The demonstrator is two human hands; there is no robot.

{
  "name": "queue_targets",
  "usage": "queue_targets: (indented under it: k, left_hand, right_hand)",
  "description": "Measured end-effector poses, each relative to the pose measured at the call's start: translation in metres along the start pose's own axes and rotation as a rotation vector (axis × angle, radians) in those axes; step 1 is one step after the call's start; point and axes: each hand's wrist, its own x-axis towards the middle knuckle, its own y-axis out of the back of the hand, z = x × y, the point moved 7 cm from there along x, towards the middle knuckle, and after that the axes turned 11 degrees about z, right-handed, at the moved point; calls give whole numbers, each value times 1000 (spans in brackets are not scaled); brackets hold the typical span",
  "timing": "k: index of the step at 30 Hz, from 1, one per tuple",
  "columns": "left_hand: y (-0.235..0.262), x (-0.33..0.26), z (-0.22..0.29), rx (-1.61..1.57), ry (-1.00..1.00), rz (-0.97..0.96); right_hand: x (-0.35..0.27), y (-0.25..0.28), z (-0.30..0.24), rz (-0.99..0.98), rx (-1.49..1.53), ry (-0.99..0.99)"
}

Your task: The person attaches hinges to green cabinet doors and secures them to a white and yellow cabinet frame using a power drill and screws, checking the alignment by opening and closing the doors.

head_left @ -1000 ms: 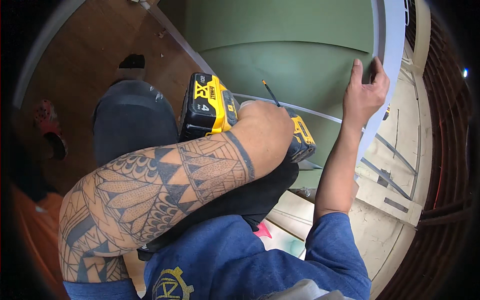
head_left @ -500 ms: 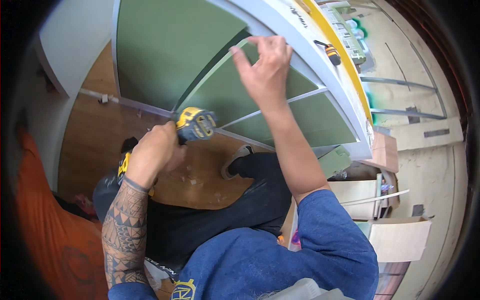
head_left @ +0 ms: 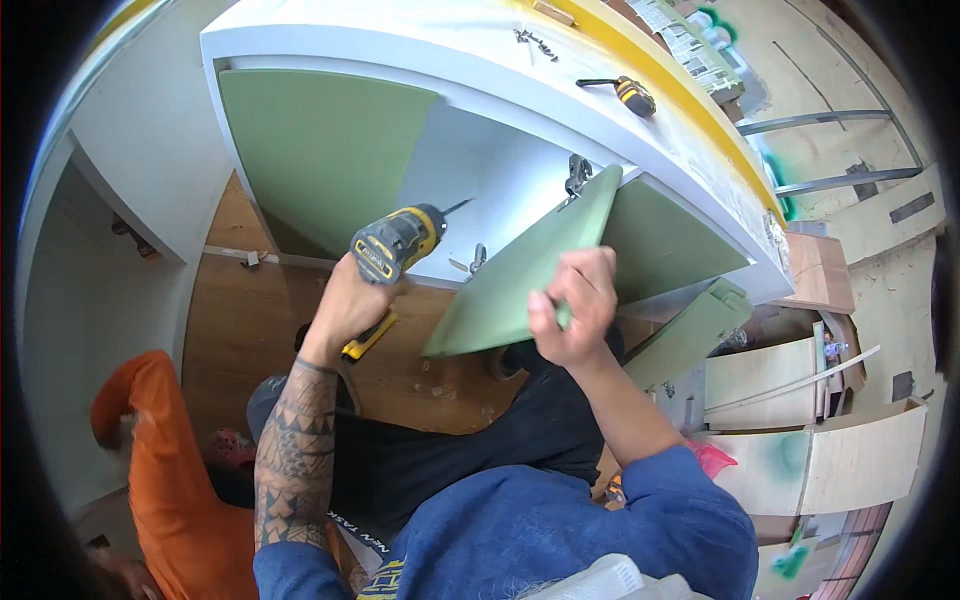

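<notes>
My left hand [head_left: 350, 308] is wrapped round the grip of a yellow and black cordless drill [head_left: 398, 243], its thin bit pointing toward the cabinet's inside. With my right hand [head_left: 577, 305] I grip the free edge of a green cabinet door [head_left: 525, 285], which stands swung open toward me. A dark upper hinge [head_left: 578, 178] and a lower hinge [head_left: 477, 258] show along that door's inner side. The white cabinet [head_left: 440, 170] has a closed green door [head_left: 320, 150] on the left and a green panel [head_left: 675, 240] on the right.
A yellow and black screwdriver [head_left: 632, 97] and several loose screws [head_left: 537, 45] lie on the cabinet top. A loose green panel [head_left: 685, 335] leans at the right, near pale wooden boards [head_left: 765, 385]. At lower left sits a person in orange clothing [head_left: 185, 480].
The middle door, nearly closed before, has swung wide open toward me with my right hand on its edge. The drill has lifted and now points into the opening. My view has shifted.
</notes>
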Motion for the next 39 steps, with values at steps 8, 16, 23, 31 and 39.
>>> queue_targets:
  k: [8, 16, 23, 31, 39]
  left_hand:
    - [-83, 42, -5, -584, 383, -303]
    - [-114, 62, 3, -559, 316, -279]
    - [-122, 67, -2, -618, 335, -201]
    - [-135, 63, -7, -612, 412, -195]
    - [-128, 56, -40, -476, 394, -63]
  right_hand:
    - [-33, 55, 18, -18, 56, -22]
    - [-42, 76, 32, -48, 90, -46]
    - [-44, 90, 45, -93, 131, -72]
    - [-33, 101, 43, -182, 201, -238]
    - [35, -70, 3, -209, 571, -895]
